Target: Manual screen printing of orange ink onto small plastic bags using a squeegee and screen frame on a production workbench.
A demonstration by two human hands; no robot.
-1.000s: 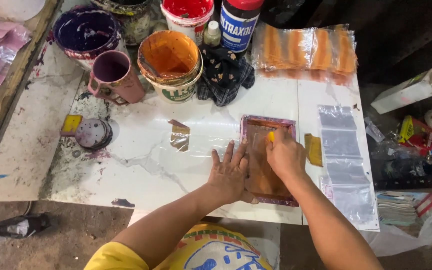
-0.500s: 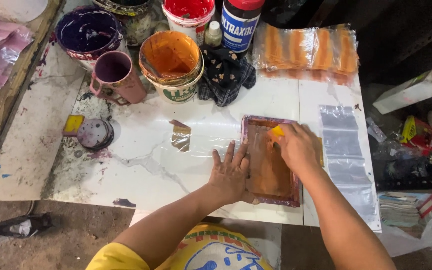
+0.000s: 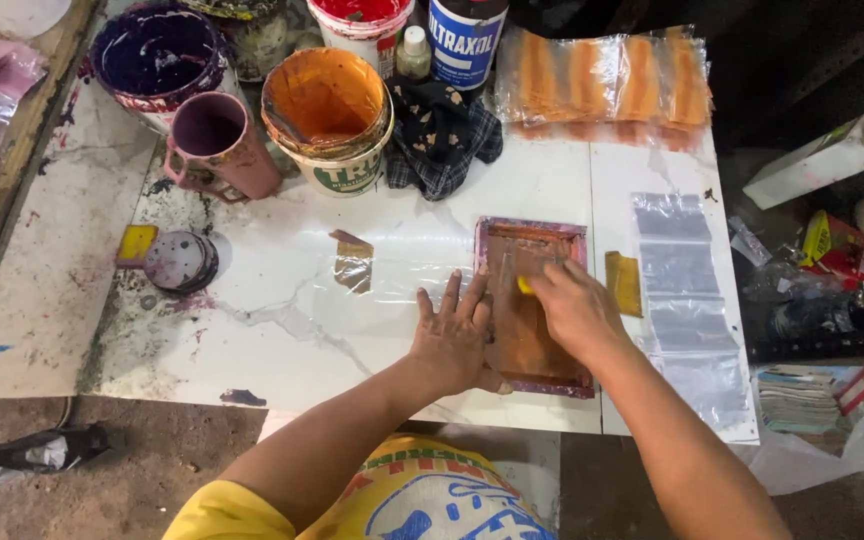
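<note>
White marble-look tabletop [image 3: 282,330] with one small printing screen [image 3: 532,300] near the front edge, three open paint buckets and one cup behind. Left hand [image 3: 452,340] lies spread flat on the frame; right hand [image 3: 577,310] pinches a yellow squeegee [image 3: 525,286], mostly hidden by fingers.

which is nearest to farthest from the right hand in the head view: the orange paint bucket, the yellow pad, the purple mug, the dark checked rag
From the right hand:
1. yellow pad, just to its right on the white table.
2. dark checked rag, up and to the left.
3. orange paint bucket, farther left, beside the rag.
4. purple mug, farthest left.
</note>
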